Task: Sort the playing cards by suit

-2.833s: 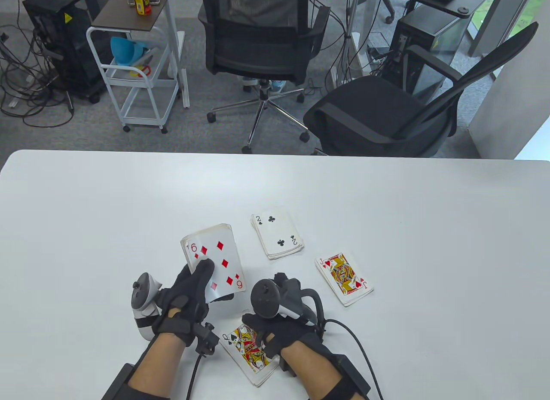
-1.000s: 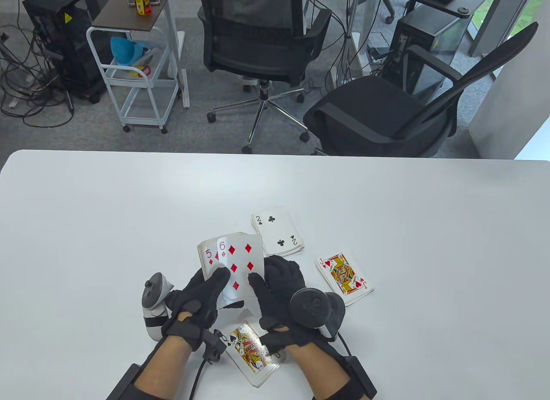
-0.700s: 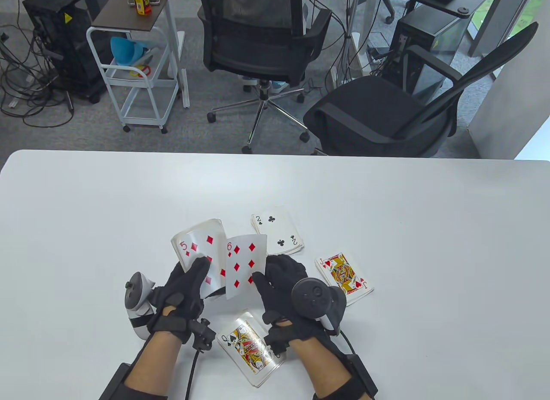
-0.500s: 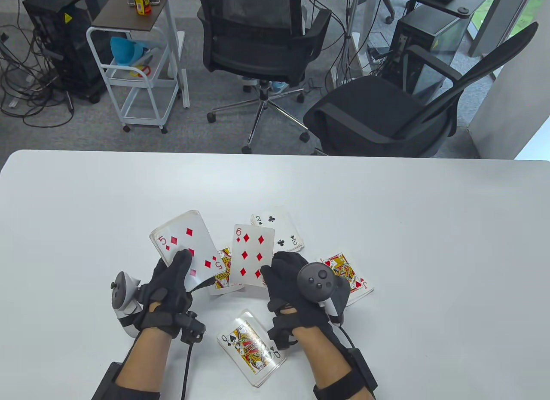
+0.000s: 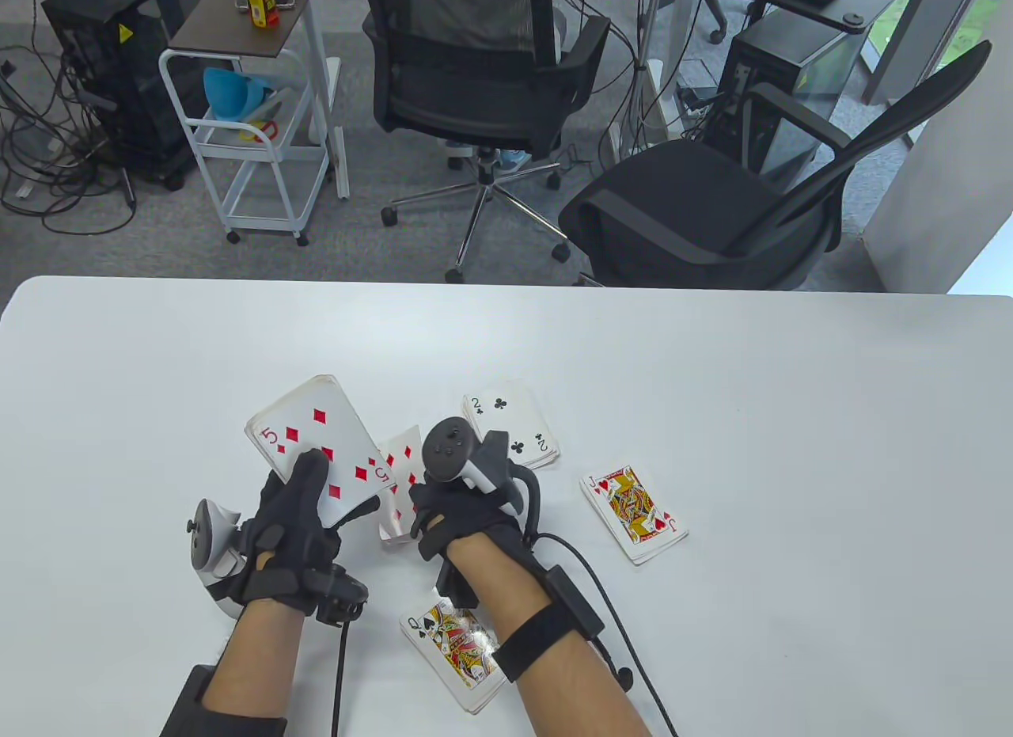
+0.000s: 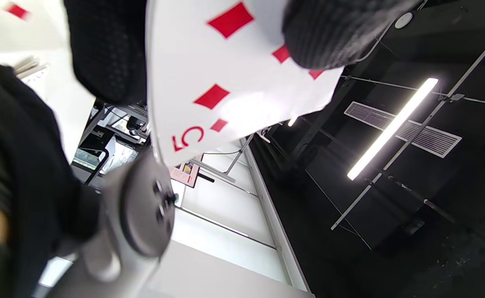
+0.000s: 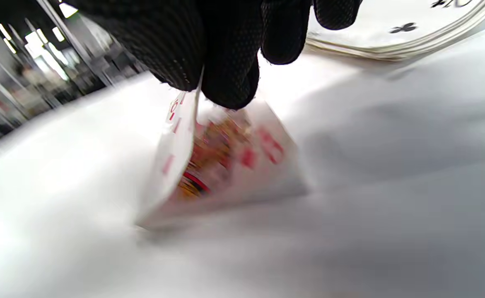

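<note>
The right hand (image 5: 455, 515) pinches a red diamond card (image 5: 402, 484) by its upper edge between thumb and fingers (image 7: 230, 78), holding it steeply tilted over the diamond pile (image 7: 242, 165) on the desk (image 5: 791, 389), whose top card appears to be a face card; blur hides whether the lower edge touches the pile yet. The left hand (image 5: 289, 531) grips the unsorted stack (image 5: 316, 444) face up, five of diamonds on top, thumb (image 6: 325, 33) pressed on its face. Three other piles lie face up: clubs (image 5: 510, 428) just beyond the right hand, hearts (image 5: 633, 515) to the right, spades (image 5: 455, 650) partly under the right forearm. To finish the placement well, judging from the tilt, the card should be lowered flat and squared to the pile before the pinch opens, since a release on edge could let it slide off toward the clubs. The left hand should keep the stack raised and apart from the pile.
</note>
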Available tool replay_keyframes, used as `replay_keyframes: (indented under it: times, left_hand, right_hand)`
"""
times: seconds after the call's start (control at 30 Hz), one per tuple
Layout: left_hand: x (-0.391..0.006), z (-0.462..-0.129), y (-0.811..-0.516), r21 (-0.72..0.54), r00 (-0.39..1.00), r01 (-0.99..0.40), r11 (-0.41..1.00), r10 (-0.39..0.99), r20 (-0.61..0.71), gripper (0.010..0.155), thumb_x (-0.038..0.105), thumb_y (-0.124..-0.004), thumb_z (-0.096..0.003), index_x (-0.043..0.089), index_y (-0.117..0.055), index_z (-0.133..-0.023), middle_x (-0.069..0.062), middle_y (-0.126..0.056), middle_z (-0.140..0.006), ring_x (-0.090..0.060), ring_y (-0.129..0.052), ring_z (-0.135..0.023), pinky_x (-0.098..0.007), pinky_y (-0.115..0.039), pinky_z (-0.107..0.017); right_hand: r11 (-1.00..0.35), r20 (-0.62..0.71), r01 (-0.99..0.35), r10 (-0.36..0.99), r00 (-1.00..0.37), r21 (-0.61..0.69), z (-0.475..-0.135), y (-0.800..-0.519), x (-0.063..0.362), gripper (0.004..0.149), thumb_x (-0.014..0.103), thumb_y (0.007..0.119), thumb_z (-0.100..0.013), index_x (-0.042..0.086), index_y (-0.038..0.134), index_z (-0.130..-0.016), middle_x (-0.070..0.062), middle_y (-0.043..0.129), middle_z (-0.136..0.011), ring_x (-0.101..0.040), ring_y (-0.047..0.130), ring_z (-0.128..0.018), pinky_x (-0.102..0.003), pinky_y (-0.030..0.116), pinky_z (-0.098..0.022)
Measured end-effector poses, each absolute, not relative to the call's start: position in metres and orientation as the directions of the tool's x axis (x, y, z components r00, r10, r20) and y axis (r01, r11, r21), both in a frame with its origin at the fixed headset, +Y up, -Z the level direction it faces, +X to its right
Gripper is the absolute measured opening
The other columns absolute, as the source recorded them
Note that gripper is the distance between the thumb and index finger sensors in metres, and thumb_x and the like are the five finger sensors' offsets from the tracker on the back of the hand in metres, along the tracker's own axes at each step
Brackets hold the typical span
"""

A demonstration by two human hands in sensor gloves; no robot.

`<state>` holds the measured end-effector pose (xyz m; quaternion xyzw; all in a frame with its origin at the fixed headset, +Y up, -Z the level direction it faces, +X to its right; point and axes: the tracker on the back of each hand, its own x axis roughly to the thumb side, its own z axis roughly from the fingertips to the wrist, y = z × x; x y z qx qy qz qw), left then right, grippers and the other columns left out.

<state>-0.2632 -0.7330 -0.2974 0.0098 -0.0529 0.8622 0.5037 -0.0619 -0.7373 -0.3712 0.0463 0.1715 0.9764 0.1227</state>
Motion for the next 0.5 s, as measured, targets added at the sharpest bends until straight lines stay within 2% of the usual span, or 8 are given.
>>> replay_keyframes:
  times: [0.03,0.13,0.23,0.3,0.5]
  left_hand:
    - [-0.262,-0.297,-0.733,-0.084,-0.495,-0.868,-0.489,0.867,0.066,0.056,0.052,-0.081,-0.058,0.03,-0.062,-0.106,0.002,-0.082,-0.1,-0.029,-0.094,-0.085,-0.041,-0.093,-0.051]
    - [-0.259,-0.297,-0.732,-0.096,-0.485,-0.873,-0.479,0.872,0.064,0.056,0.052,-0.081,-0.0581,0.03,-0.062,-0.106,0.002,-0.082,-0.1,-0.029,-0.094,-0.085,-0.041,-0.093,-0.051]
    - [-0.257,-0.297,-0.732,-0.103,-0.478,-0.876,-0.471,0.876,0.064,0.056,0.052,-0.081,-0.0579,0.03,-0.062,-0.106,0.002,-0.082,-0.1,-0.029,-0.094,-0.085,-0.041,-0.093,-0.051]
    - [-0.255,-0.297,-0.733,-0.107,-0.477,-0.877,-0.469,0.877,0.058,0.056,0.052,-0.081,-0.058,0.029,-0.062,-0.106,0.001,-0.082,-0.1,-0.029,-0.094,-0.085,-0.041,-0.093,-0.051]
    - [-0.248,-0.296,-0.736,-0.124,-0.449,-0.888,-0.442,0.893,0.034,0.056,0.053,-0.078,-0.0586,0.029,-0.061,-0.106,0.001,-0.081,-0.101,-0.029,-0.094,-0.085,-0.041,-0.093,-0.051]
  right_hand:
    - [-0.926,0.052,-0.148,0.177,-0.983,0.349,-0.371,-0.744,-0.067,0.038,0.034,0.085,-0.058,0.002,0.087,-0.079,-0.026,0.058,-0.103,-0.056,0.036,-0.1,-0.075,0.025,-0.065]
    - [-0.954,0.067,-0.034,0.056,-0.996,0.298,-0.369,-0.753,-0.072,0.04,0.038,0.088,-0.056,0.004,0.086,-0.078,-0.025,0.059,-0.102,-0.055,0.039,-0.099,-0.074,0.027,-0.066]
    - [-0.968,0.085,-0.029,0.051,-0.995,0.249,-0.366,-0.749,-0.067,0.041,0.041,0.09,-0.055,0.008,0.084,-0.077,-0.024,0.059,-0.102,-0.055,0.04,-0.099,-0.074,0.028,-0.067]
    - [-0.975,0.096,-0.099,0.12,-0.988,0.201,-0.36,-0.74,-0.054,0.041,0.043,0.088,-0.055,0.008,0.083,-0.077,-0.024,0.059,-0.102,-0.055,0.04,-0.099,-0.073,0.03,-0.067]
    - [-0.887,0.144,-0.457,0.461,-0.875,0.064,-0.331,-0.712,0.01,0.045,0.047,0.08,-0.057,0.007,0.083,-0.079,-0.025,0.059,-0.102,-0.055,0.039,-0.099,-0.074,0.029,-0.066]
